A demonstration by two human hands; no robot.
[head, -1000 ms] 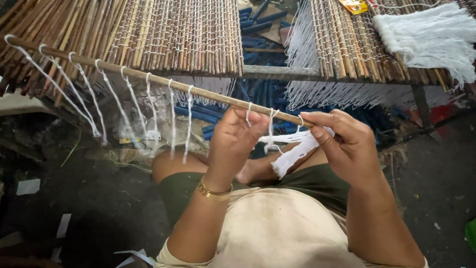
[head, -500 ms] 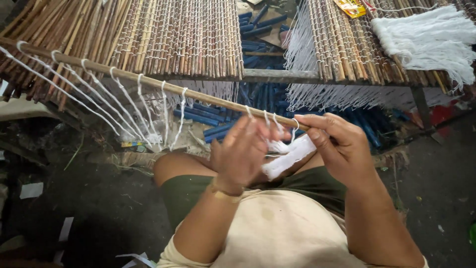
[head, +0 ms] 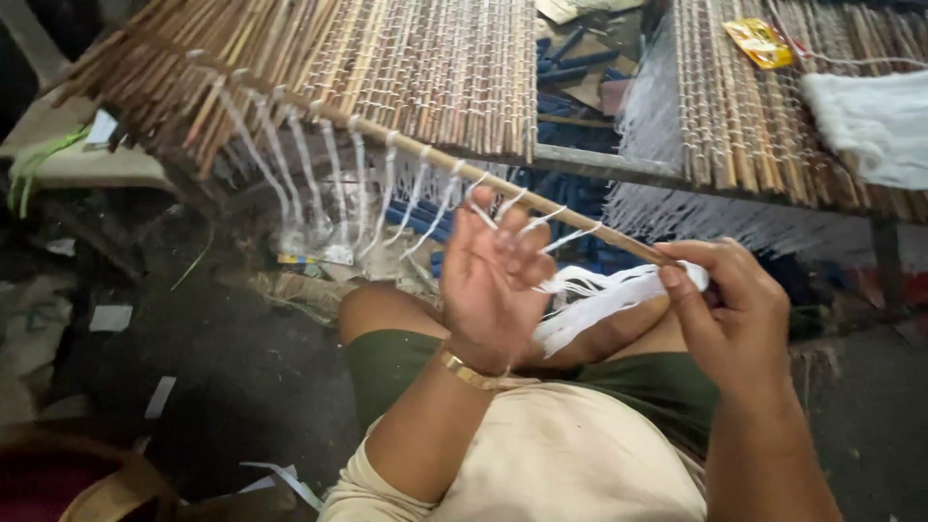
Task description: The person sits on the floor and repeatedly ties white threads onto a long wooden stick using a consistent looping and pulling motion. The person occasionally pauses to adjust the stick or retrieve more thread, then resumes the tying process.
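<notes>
Workbench: a metal frame (head: 619, 169) across the upper view, carrying two mats of thin brown sticks bound with white thread, left mat (head: 387, 68) and right mat (head: 764, 106), separated by a gap showing blue rods (head: 570, 58) underneath. Below and left: dark floor (head: 213, 358), littered with white paper scraps (head: 108, 317). On the right mat: a heap of white thread (head: 865, 126) at the far right edge, and near the top a small flat packet (head: 761, 41), rectangular, yellow with red patches (printing too small to resolve). White fringe (head: 715, 227) hanging from the right mat's front edge. Slanting from upper left down to the right hand: a single long stick (head: 464, 169) with a row of white thread ties (head: 333, 193) hanging off it. Right hand (head: 735, 314): fingers curled closed around the lower end of the stick, together with a bundle of loose white threads (head: 604, 300) trailing leftward across the lap. Left hand (head: 493, 280): raised with palm toward the camera, fingers loosely bent and partly open, fingertips at the stick among the nearest ties; actual pinch on a thread not discernible. On the left wrist: a gold bracelet (head: 464, 369).
</notes>
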